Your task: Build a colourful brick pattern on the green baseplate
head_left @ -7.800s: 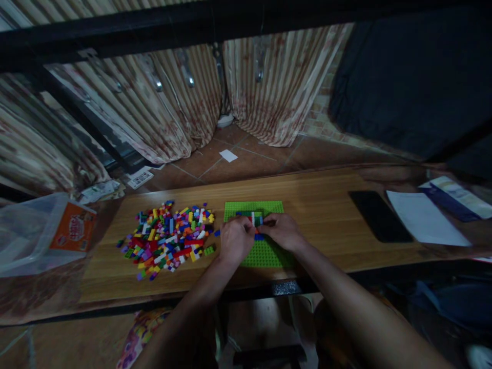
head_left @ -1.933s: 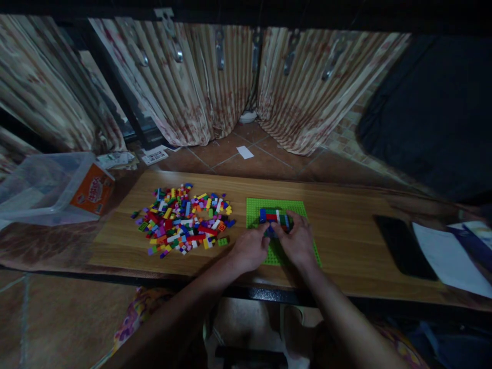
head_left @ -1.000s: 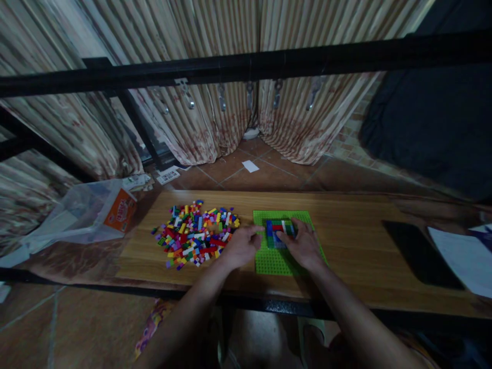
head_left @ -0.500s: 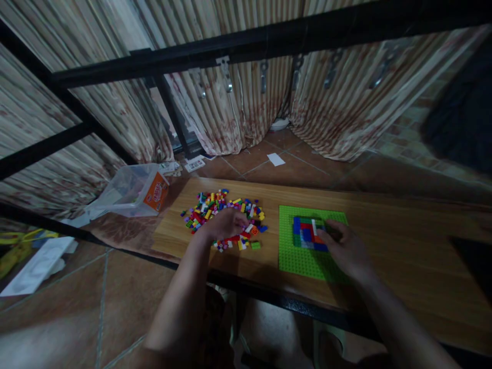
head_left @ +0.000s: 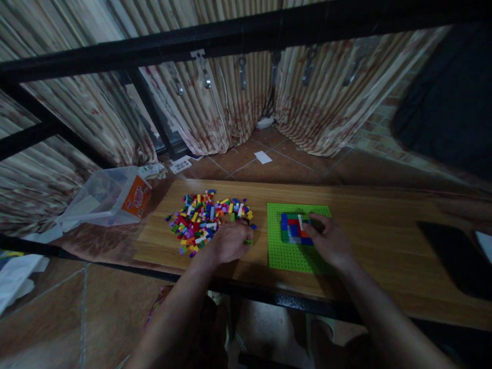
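My left hand (head_left: 233, 241) is at the near right edge of a pile of loose toy bricks (head_left: 196, 220), palm down with its fingers curled. A bit of a green toy brick (head_left: 249, 241) shows under its fingertips; the fingers hide the rest. On a bright green studded baseplate (head_left: 282, 256) sits a low rectangular build of toy bricks (head_left: 293, 238) in blue, green and red, with a white brick (head_left: 300, 221) on top. My right hand (head_left: 330, 241) bends its thumb and forefinger around the right side of this build, touching it; the other fingers are partly hidden.
The bricks and baseplate lie on a long wooden bench (head_left: 376, 246). A clear plastic tub (head_left: 103, 197) with an orange label stands beyond its left end. A flat black object (head_left: 453, 256) lies at the right. A black metal rail (head_left: 230, 33) with hooks crosses ahead.
My left hand has moved down from over the bricks to the green brick at the pile's near edge, its fingers curling. My right hand stays at the build. The view has turned slightly right.
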Available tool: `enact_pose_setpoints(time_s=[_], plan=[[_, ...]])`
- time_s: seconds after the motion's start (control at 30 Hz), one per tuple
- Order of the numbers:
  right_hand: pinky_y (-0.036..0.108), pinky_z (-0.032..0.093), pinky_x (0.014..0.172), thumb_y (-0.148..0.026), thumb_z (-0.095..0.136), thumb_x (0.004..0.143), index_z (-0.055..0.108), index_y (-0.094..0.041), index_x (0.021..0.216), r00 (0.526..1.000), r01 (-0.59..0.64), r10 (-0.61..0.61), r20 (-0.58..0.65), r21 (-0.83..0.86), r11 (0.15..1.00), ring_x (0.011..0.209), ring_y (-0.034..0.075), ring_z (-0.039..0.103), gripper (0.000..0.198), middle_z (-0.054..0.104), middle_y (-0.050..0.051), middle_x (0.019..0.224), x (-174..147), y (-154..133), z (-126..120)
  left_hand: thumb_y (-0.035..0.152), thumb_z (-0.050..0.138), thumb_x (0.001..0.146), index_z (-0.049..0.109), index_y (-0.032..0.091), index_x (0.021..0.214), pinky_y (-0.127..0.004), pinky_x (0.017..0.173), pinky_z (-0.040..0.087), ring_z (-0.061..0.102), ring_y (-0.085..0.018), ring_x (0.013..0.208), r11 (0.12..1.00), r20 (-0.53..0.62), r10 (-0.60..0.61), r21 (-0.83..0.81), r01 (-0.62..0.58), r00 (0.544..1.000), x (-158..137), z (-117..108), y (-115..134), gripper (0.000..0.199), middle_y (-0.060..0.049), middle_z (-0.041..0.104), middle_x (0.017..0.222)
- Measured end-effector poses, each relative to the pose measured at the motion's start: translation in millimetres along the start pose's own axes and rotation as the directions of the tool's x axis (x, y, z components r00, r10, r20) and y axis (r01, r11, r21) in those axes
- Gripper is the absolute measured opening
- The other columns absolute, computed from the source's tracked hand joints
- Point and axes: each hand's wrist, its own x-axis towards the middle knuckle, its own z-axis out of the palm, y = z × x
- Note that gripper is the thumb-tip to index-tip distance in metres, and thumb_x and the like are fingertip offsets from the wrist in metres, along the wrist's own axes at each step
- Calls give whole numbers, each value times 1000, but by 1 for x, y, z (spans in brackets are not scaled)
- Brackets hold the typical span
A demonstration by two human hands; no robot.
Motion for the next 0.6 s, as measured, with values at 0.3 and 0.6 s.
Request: enact_pose_setpoints(time_s=[0.3, 0.6], plan=[[38, 50, 76, -45, 57, 80, 65, -16, 111, 1000, 8, -8, 3, 18, 1000, 76, 19, 61, 43, 66, 10, 97, 1, -1, 0, 15, 54, 86, 62, 17, 97, -26, 82, 48, 62, -17, 87, 976, -243, -25, -214, -28, 970, 40, 23, 35, 14, -5, 63, 93], [39, 50, 80, -41, 56, 80, 65, -14, 111, 999, 10, -12, 36, 45, 999, 80, 20, 63, 42, 65, 14, 105, -1, -7, -5, 15, 52, 89, 63, 20, 102, -28, 87, 49, 62, -17, 91, 970, -293, -2, -231, -69, 956, 62, 42, 49, 17, -4, 63, 96]])
